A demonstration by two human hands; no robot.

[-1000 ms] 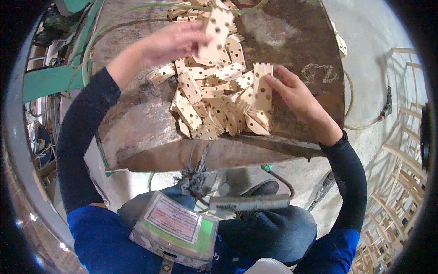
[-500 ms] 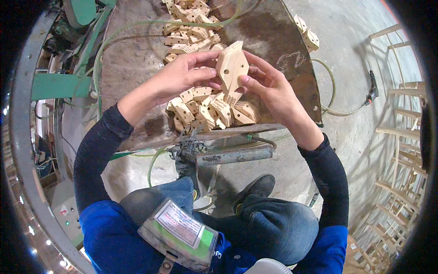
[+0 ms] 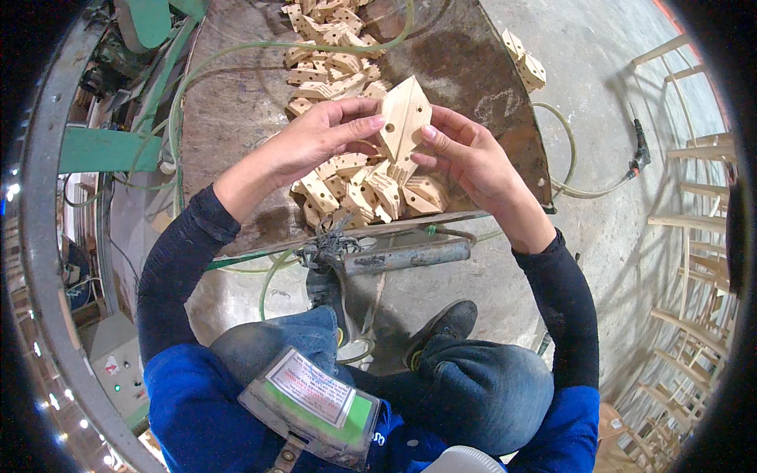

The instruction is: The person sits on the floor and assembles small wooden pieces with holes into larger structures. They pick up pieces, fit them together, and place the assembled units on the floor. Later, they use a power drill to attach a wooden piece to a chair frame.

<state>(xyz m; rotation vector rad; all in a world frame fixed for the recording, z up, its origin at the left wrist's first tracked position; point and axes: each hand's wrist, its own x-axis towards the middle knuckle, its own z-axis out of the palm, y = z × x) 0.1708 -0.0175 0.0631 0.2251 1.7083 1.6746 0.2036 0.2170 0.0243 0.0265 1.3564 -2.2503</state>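
A pale, angled wooden block (image 3: 405, 118) with drilled holes and grooved ends is held up above the worktable (image 3: 236, 110). My left hand (image 3: 331, 138) pinches its left edge between thumb and fingers. On the opposite edge my right hand (image 3: 465, 154) grips it, the thumb pressed near a hole. Its pointed end faces away from me. Beneath and beyond it lies a long heap of similar wooden blocks (image 3: 335, 79), running from the table's near edge to the far side.
A clear hose (image 3: 292, 45) crosses the table. More blocks (image 3: 523, 59) sit beyond its right edge. On the concrete floor at right lies an air tool (image 3: 640, 150) with its hose, near wooden frames (image 3: 686, 225). Green machinery (image 3: 106, 150) stands at left.
The held block has turned in my fingers, now showing a broad pointed face with a seam down it. Both hands stay on it, nearly in the same place.
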